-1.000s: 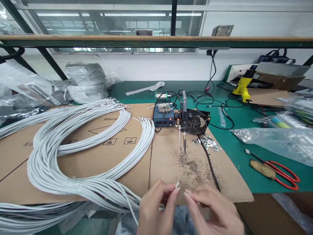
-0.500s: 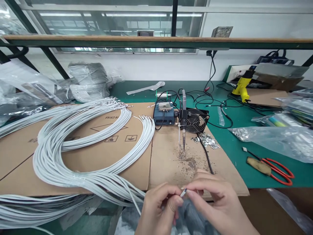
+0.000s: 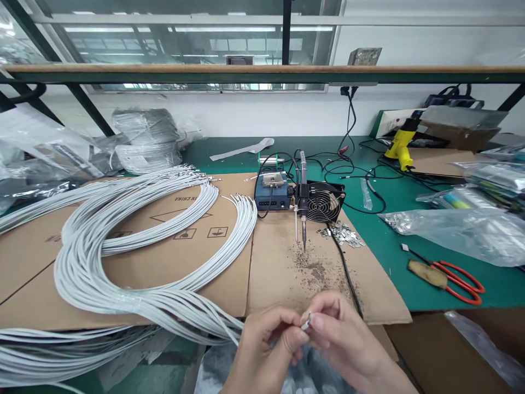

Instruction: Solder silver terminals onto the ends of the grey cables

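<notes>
Although fingertips cover most of it, we can make out a white cable end (image 3: 305, 326) near the front edge of the cardboard (image 3: 268, 273), between the left hand (image 3: 270, 342) and the right hand (image 3: 342, 336). The left thumb and forefinger pinch it with hardly any gap. The right thumb and forefinger are drawn nearly together about its metallic tip and appear to grip it, though the contact is tiny. Both hands' other fingers are partly hidden, and the lower border cuts off the arms. We lose sight of the held cable behind the left hand; the white cable bundle (image 3: 82, 268) beyond runs out of view at the left.

On the right, we see a clear bag (image 3: 463, 232), cut off by the border, with small metallic pieces (image 3: 400, 221) at its left end; its other contents blur behind the plastic. At the back left, clear wrapping encloses pale coils (image 3: 145, 156).
</notes>
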A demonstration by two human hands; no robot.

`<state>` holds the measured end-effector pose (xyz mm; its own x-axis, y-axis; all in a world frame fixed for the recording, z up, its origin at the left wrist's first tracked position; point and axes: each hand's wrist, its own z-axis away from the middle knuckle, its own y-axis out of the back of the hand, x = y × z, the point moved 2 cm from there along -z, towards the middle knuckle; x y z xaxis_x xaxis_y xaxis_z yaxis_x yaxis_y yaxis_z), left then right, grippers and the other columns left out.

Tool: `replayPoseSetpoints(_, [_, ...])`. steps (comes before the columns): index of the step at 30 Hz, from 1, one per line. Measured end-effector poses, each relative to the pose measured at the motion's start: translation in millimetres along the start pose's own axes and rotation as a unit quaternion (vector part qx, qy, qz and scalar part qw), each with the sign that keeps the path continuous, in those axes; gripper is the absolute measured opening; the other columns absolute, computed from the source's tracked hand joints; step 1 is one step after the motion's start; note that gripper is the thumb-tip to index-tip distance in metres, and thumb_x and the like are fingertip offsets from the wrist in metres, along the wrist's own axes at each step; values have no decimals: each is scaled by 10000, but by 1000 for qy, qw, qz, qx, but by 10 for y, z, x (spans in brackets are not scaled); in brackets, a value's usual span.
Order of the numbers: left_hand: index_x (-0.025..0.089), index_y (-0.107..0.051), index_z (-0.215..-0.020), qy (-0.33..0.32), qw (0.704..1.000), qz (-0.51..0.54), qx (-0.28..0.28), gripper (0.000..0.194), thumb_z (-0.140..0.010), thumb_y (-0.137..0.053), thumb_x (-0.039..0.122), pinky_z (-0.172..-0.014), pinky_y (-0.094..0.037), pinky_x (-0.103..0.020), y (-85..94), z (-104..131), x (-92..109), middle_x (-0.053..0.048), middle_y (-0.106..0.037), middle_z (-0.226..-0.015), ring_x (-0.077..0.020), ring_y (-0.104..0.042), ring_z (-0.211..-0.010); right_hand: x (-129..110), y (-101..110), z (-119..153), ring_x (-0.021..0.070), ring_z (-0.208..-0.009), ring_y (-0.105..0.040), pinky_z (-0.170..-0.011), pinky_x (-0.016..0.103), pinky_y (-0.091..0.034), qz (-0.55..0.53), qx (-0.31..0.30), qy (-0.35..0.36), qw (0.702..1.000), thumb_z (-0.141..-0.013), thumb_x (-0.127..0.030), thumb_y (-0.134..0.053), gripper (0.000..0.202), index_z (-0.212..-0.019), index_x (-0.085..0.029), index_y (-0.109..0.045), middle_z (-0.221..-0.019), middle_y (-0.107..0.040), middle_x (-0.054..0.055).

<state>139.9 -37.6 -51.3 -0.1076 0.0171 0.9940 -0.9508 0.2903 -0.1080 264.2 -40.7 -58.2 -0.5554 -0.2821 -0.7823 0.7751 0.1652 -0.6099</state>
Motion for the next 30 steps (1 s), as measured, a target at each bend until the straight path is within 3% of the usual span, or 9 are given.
replayPoseSetpoints(3, [110, -582, -614, 50, 998, 16, -27, 280, -712, -634, 367, -451, -378, -181, 10, 3, -3, -6, -512, -519, -85, -471, -450, 38, 22, -22, 104, -485, -491, -509, 256, -415, -20, -14, -37, 999, -638, -391, -726, 243, -677, -185, -602, -541, -539, -20])
replayPoseSetpoints(6, [121, -540, -595, 57, 998, -15, -26, 271, -722, -615, 348, -445, -359, -185, 29, 5, -4, 5, -494, -517, -82, -450, -442, -12, 87, -8, 66, -475, -444, -503, 197, -366, 16, -12, -32, 999, -667, -336, -726, 202, -702, -150, -656, -540, -542, -11])
replayPoseSetpoints(10, [135, -522, -585, 15, 995, -94, 18, 215, -744, -575, 270, -481, -333, -178, 17, 0, 27, 22, -471, -534, -73, -424, -483, -135, 126, 59, 72, -518, -409, -503, 188, -319, 170, 10, 34, 985, -704, -240, -695, 145, -830, -168, -687, -572, -522, -22])
replayPoseSetpoints(14, [138, -521, -584, -42, 983, -170, 49, 208, -765, -541, 238, -487, -305, -171, -31, 2, 66, 35, -432, -546, -68, -397, -497, -314, 56, 115, 101, -533, -363, -490, 216, -292, 432, 98, 90, 892, -737, -239, -611, 80, -714, -169, -642, -561, -467, -27])
replayPoseSetpoints(17, [143, -511, -575, -84, 970, -219, 65, 215, -778, -526, 211, -489, -286, -172, -51, 12, 76, 45, -402, -538, -61, -370, -486, -413, -5, 122, 116, -547, -401, -500, 224, -311, 510, 88, 107, 849, -756, -238, -567, 127, -661, -163, -607, -574, -497, -12])
replayPoseSetpoints(20, [146, -508, -571, -107, 963, -234, 80, 215, -778, -525, 200, -495, -284, -173, -57, 17, 65, 50, -394, -534, -61, -372, -490, -383, -5, 109, 119, -549, -419, -509, 230, -318, 473, 74, 101, 872, -774, -253, -556, 183, -622, -153, -576, -571, -513, -6])
replayPoseSetpoints(23, [143, -509, -574, -88, 969, -212, 97, 215, -773, -524, 221, -495, -293, -172, -63, 6, 44, 50, -396, -532, -61, -372, -488, -237, 0, 78, 115, -534, -385, -494, 242, -284, 397, 114, 148, 899, -778, -281, -580, 249, -571, -149, -534, -545, -454, -16])
replayPoseSetpoints(26, [140, -496, -572, -18, 985, -137, 102, 231, -758, -539, 271, -470, -309, -174, -83, -15, 32, 44, -416, -518, -64, -378, -470, -84, -41, 34, 107, -521, -362, -486, 245, -257, 278, 163, 227, 919, -746, -234, -633, 235, -546, -142, -551, -530, -412, -24])
replayPoseSetpoints(30, [138, -485, -591, 74, 994, -10, 83, 258, -716, -599, 333, -397, -319, -161, -112, -13, 63, 59, -409, -455, -56, -390, -388, -90, -70, -31, 98, -505, -389, -481, 228, -292, 90, 157, 211, 960, -730, -234, -661, 209, -551, -162, -579, -528, -442, -22])
